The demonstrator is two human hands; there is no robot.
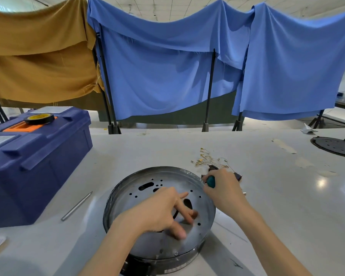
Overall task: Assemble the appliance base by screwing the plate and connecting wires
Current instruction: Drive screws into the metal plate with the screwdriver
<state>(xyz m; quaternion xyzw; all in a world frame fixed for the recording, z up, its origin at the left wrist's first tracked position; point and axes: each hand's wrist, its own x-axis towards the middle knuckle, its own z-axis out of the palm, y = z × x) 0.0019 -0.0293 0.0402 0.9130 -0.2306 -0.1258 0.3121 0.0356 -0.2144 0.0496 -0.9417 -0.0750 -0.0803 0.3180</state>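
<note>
While the left hand (157, 210) lies over the perforated plate (167, 182) of the round appliance base (167, 263), set at the near middle of the desk (267, 206), its fingers (182, 204) are spread loosely and hold nothing, tips on the metal. Right hand (223, 186), at the base's far right rim: fingers curled round a teal-handled tool (211, 181). Also on the desk: wires (209, 159) with gold terminals just behind that hand; metal rod (77, 206) left of the base; blue toolbox (38, 162) carrying a tape roll (39, 118).
</note>
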